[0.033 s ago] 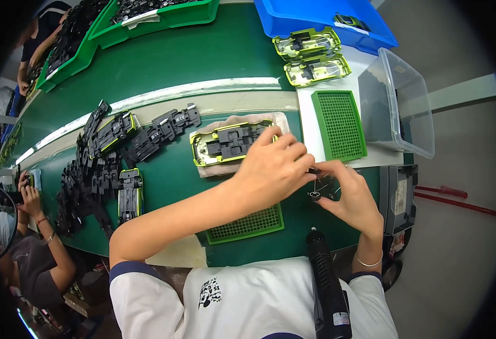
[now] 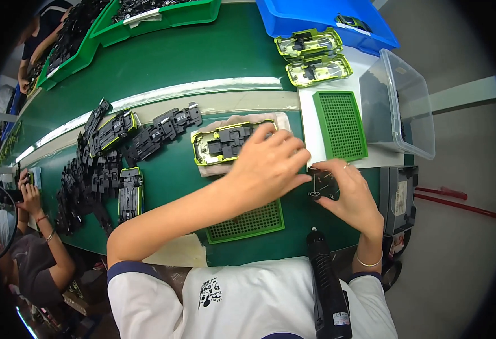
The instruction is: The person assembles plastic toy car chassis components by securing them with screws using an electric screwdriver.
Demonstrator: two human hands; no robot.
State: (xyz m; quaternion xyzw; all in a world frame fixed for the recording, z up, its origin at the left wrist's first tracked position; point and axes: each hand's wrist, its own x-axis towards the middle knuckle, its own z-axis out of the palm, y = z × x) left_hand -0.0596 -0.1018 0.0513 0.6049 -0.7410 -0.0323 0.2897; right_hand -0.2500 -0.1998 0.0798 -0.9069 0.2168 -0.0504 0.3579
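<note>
My right hand (image 2: 349,195) pinches a thin metal axle (image 2: 314,183) with small black wheels on its ends, between thumb and forefinger. Just left of it hovers my left hand (image 2: 273,161), its fingers loosely bent and thumb stretched out, with nothing visible in it. It partly covers an upturned yellow-green toy car body (image 2: 203,148) with a black interior piece, which lies on a folded beige cloth (image 2: 282,120). A few small thin parts near my right fingers are too small to make out.
Black car chassis (image 2: 104,178) are heaped on the left. Green perforated trays (image 2: 341,127) lie near both hands. A clear bin (image 2: 399,113) and a blue bin (image 2: 273,22) stand at the far right. Before my chest hangs a black electric screwdriver (image 2: 328,282). A co-worker's hand (image 2: 31,199) is at far left.
My left hand has drawn slightly left, away from the axle and my right fingertips, and its thumb has come clear. My right hand stays almost in place with the axle.
</note>
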